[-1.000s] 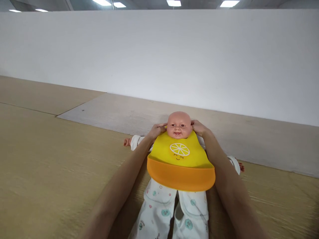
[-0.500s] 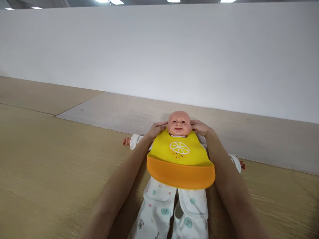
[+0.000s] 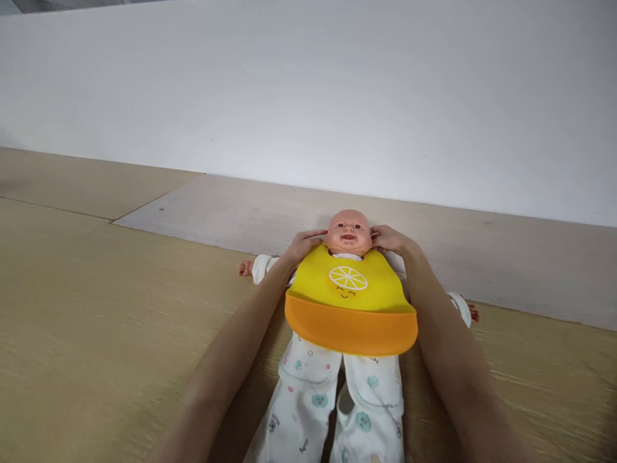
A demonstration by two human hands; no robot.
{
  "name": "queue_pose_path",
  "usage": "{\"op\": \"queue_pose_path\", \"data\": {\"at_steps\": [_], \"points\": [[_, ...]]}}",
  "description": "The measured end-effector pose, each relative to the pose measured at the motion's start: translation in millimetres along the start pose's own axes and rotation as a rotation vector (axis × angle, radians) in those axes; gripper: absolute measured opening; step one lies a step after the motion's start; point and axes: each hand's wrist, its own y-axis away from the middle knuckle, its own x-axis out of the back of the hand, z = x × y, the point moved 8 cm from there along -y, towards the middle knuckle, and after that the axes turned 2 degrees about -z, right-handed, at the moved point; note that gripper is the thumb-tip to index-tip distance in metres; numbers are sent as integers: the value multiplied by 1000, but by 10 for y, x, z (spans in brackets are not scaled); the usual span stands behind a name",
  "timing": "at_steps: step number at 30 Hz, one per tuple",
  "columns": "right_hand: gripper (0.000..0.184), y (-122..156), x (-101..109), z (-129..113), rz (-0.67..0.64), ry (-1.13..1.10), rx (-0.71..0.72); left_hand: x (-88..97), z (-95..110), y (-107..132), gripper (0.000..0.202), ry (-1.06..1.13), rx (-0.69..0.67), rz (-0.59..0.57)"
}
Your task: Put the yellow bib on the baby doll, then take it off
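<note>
— White wall [image 3: 308,83] for a backdrop, well beyond the doll [image 3: 349,235]. Now the fingers.

— Left hand [image 3: 304,244]: fingers loosely extended, close in against one side of the doll's head, tips lost to view by its neck. Cannot tell how far they part there, nor what they have hold of.

— And the right hand [image 3: 389,239]?

— Opposite side of the doll's head. Fingers bent inward, slightly spread, tips partly hidden near the neck. Hold cannot be told either.

— Bib?

— Yellow bib [image 3: 371,292], flat over the doll's chest, upper part between the two hands, neck opening just below the chin. White collar [image 3: 348,256] shows in the opening. Print: white citrus slice, small smile under it. Orange pouch [image 3: 351,329] along its lower edge, across the doll's waist.

— Further out?

— Bare forearms [image 3: 241,341], one along each side of the doll. Beyond them its arms spread wide, white sleeves [image 3: 264,267] ending at small hands. White printed trousers [image 3: 308,392] run from the doll's waist toward the wearer.

— Ground?

— Tan surface [image 3: 96,308] under the doll's legs; paler panel [image 3: 231,209] under its head, reaching the wall.
</note>
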Motion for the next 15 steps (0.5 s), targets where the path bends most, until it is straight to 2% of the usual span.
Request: {"op": "queue_pose_path", "data": {"at_steps": [4, 6, 9, 13, 15], "points": [[20, 104, 240, -70, 142, 254, -144, 44, -28, -36, 39, -22, 26, 58], [22, 217, 357, -250, 234, 379, -119, 48, -24, -41, 35, -37, 19, 72], [19, 480, 339, -683, 256, 451, 70, 23, 13, -5, 30, -44, 13, 84], [17, 972, 140, -1232, 189, 418, 321, 39, 81, 72, 29, -126, 26, 168], [17, 1215, 21, -1442, 114, 367, 440, 73, 105, 82, 30, -192, 22, 208]]}}
